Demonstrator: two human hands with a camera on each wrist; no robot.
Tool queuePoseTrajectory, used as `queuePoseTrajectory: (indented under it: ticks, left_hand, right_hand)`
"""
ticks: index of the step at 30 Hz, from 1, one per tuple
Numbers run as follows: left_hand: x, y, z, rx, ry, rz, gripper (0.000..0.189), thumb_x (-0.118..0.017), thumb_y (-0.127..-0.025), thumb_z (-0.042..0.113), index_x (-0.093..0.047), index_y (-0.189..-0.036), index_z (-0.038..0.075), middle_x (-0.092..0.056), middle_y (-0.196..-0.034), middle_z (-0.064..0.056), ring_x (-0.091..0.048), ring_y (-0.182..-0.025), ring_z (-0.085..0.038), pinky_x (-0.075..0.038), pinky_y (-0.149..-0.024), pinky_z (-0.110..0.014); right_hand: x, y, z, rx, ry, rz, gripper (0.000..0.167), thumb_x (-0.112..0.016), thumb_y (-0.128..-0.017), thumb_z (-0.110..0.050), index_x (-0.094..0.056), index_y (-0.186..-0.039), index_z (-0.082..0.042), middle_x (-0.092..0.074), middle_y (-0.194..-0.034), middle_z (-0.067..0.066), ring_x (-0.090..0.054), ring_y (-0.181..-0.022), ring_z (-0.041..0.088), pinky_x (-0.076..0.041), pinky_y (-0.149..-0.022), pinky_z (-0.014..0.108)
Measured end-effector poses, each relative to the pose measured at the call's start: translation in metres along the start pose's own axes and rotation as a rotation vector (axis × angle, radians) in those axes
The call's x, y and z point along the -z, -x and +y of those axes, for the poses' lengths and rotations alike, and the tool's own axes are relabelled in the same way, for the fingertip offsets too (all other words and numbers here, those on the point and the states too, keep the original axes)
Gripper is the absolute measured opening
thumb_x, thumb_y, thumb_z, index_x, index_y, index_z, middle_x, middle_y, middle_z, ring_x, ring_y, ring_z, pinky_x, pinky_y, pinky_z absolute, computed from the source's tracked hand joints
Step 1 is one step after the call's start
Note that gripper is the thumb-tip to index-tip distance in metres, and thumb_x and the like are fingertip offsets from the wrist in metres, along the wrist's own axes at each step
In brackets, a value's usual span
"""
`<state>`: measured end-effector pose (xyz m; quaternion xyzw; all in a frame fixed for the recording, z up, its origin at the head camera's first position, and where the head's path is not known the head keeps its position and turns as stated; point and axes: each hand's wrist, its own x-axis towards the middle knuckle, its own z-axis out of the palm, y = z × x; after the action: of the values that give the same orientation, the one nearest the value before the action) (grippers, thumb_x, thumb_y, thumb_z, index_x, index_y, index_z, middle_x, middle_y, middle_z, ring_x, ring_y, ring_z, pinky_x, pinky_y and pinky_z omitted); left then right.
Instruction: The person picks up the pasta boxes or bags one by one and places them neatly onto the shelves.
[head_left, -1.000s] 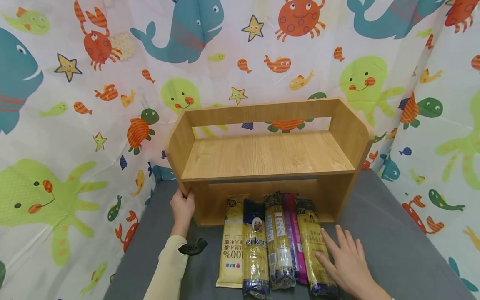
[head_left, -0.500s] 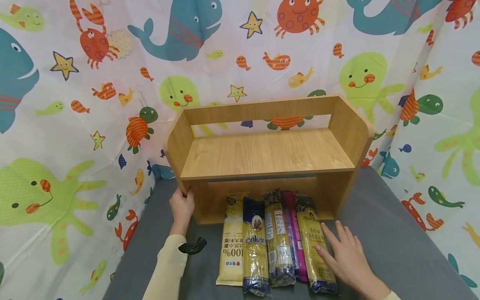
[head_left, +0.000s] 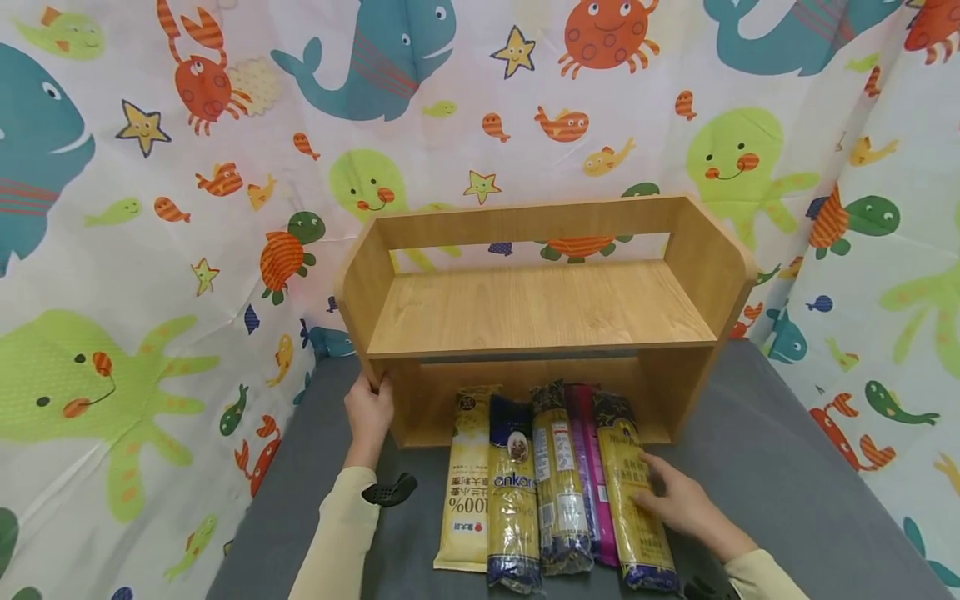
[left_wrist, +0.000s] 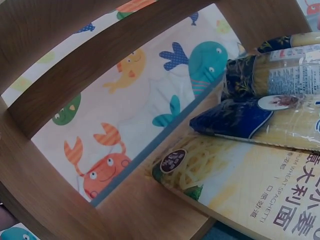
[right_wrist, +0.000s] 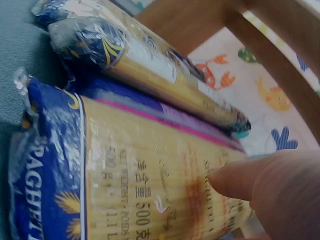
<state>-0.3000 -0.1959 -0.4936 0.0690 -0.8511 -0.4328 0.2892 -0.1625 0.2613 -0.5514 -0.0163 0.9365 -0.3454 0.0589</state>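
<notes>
My left hand (head_left: 369, 421) grips the lower left side of a wooden shelf (head_left: 540, 308), thumb against the panel's front edge. At the right end of a row of pasta packs, my right hand (head_left: 686, 504) holds a yellow spaghetti pack (head_left: 637, 500) by its right side. In the right wrist view, the thumb (right_wrist: 240, 177) presses on that pack's printed face; the other fingers are mostly hidden. Beside it lie a purple-pink pack (head_left: 592, 475), a clear-wrapped spaghetti pack (head_left: 558, 492), a blue-and-yellow pack (head_left: 513, 508) and a pale yellow pack (head_left: 467, 492).
The packs' far ends reach into the shelf's lower compartment. The shelf stands on a grey table (head_left: 742, 425). Behind and on both sides hangs a curtain (head_left: 450, 125) printed with sea animals.
My right hand's spread fingers have drawn in on the right-hand spaghetti pack. My left hand keeps its place on the shelf, and the packs look unmoved.
</notes>
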Motion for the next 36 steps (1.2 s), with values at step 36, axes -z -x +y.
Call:
queuePoseTrajectory:
  ticks: [36]
  left_hand:
    - [-0.003, 0.0, -0.005, 0.005, 0.043, -0.008, 0.026, -0.062, -0.099, 0.018, -0.067, -0.115, -0.003, -0.074, -0.112, -0.027, -0.073, -0.098, -0.044, -0.057, -0.081, -0.059]
  right_hand:
    - [-0.007, 0.0, 0.01, -0.04, -0.453, -0.077, 0.095, -0.077, -0.075, 0.009, -0.024, -0.154, 0.007, -0.069, -0.106, 0.033, -0.069, -0.079, 0.024, -0.057, -0.064, 0.035]
